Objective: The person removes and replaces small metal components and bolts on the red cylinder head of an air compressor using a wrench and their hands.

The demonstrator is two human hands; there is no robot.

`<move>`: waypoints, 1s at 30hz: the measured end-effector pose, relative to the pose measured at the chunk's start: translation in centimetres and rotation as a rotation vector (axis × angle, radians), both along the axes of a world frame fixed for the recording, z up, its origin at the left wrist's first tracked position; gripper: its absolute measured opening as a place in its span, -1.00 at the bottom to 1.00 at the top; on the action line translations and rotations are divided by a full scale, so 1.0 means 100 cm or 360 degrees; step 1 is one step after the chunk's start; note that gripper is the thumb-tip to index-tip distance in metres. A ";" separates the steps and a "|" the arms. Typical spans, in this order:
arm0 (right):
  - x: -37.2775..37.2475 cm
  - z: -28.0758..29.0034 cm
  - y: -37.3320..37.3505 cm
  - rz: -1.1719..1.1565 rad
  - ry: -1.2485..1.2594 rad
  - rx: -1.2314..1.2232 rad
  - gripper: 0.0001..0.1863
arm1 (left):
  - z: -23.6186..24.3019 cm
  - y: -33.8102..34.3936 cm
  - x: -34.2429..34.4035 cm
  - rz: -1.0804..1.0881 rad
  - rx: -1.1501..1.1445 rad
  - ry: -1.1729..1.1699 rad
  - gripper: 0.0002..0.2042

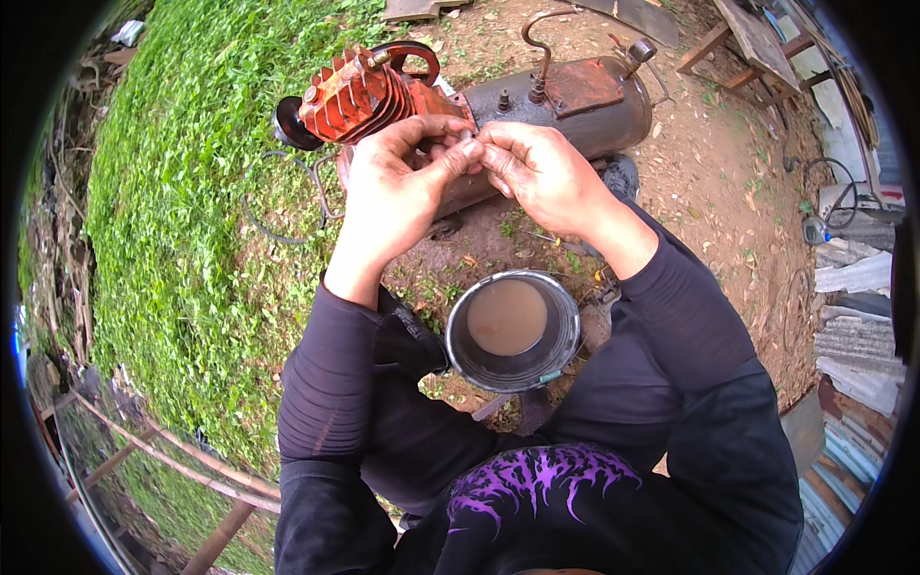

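Observation:
My left hand (pixel 401 187) and my right hand (pixel 541 182) meet in front of the air compressor, fingertips pinched together around something small that I cannot make out. Just beyond them is the compressor's red finned pump (pixel 347 101) with its flywheel (pixel 422 59), mounted on a dark, rusty tank (pixel 609 134). The tank carries a red plate (pixel 580 84) and a bent metal pipe (pixel 537 38). Below my hands, between my legs, stands a black bucket (pixel 458 331) holding murky brown liquid (pixel 506 311).
Grass (pixel 182 220) covers the left, bare dirt (pixel 728 240) the right. Wooden planks (pixel 752 43) lean at top right; corrugated sheets (pixel 858 335) and a black hose (pixel 843 187) line the right edge. Wooden rails (pixel 220 489) cross the lower left; a thin hose (pixel 273 230) lies beside the compressor.

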State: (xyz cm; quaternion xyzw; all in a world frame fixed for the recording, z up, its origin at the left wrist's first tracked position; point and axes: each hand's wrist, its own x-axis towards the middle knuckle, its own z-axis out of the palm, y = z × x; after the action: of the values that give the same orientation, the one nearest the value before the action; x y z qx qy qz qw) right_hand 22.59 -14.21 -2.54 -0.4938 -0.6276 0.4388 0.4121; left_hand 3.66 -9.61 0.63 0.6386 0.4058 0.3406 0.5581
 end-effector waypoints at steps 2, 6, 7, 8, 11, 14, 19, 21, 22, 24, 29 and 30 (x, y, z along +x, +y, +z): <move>0.000 0.004 0.000 0.0012 0.0116 -0.0132 -0.83 | 0.004 0.005 -0.004 0.0122 -0.0028 -0.0098 -0.75; -0.002 0.005 0.003 0.0066 0.0205 -0.0160 -0.85 | 0.000 0.011 -0.011 0.0068 0.0041 0.0004 -0.73; -0.003 0.007 0.002 0.0067 0.0231 -0.0172 -0.85 | -0.002 0.011 -0.013 0.0055 0.0081 0.0068 -0.71; -0.005 0.007 0.003 0.0069 0.0256 -0.0184 -0.85 | -0.002 0.012 -0.014 0.0039 0.0088 0.0080 -0.71; -0.006 -0.004 0.009 -0.0002 0.0115 -0.0012 -0.84 | -0.004 0.012 -0.013 -0.0016 0.0148 0.0095 -0.72; -0.016 -0.019 0.015 -0.0078 0.0030 0.0216 -0.84 | -0.007 0.013 -0.013 -0.0039 0.0275 0.0128 -0.73; -0.030 -0.003 0.015 -0.0150 0.0058 0.0132 -0.85 | -0.004 0.016 -0.019 0.0024 0.0312 0.0185 -0.74; -0.031 -0.001 0.016 -0.0158 0.0094 0.0185 -0.86 | 0.001 0.015 -0.018 0.0040 0.0108 -0.0023 -0.75; -0.032 0.002 0.016 -0.0158 0.0094 0.0216 -0.86 | 0.002 0.014 -0.018 0.0049 0.0007 -0.0127 -0.75; -0.035 0.004 0.015 -0.0191 0.0051 0.0320 -0.87 | 0.000 0.014 -0.018 0.0065 -0.0037 -0.0177 -0.76; -0.036 0.012 0.016 -0.0252 -0.0179 0.0529 -0.88 | -0.001 0.013 -0.014 0.0167 -0.0044 -0.0280 -0.80; -0.036 0.012 0.017 -0.0253 -0.0154 0.0508 -0.88 | -0.002 0.012 -0.013 0.0187 -0.0010 -0.0285 -0.80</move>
State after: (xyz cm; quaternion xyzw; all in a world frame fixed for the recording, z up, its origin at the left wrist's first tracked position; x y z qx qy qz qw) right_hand 18.99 -12.54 -1.36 -0.4908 -0.6673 0.2753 0.4879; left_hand 2.36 -8.37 0.45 0.5790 0.3923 0.4271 0.5731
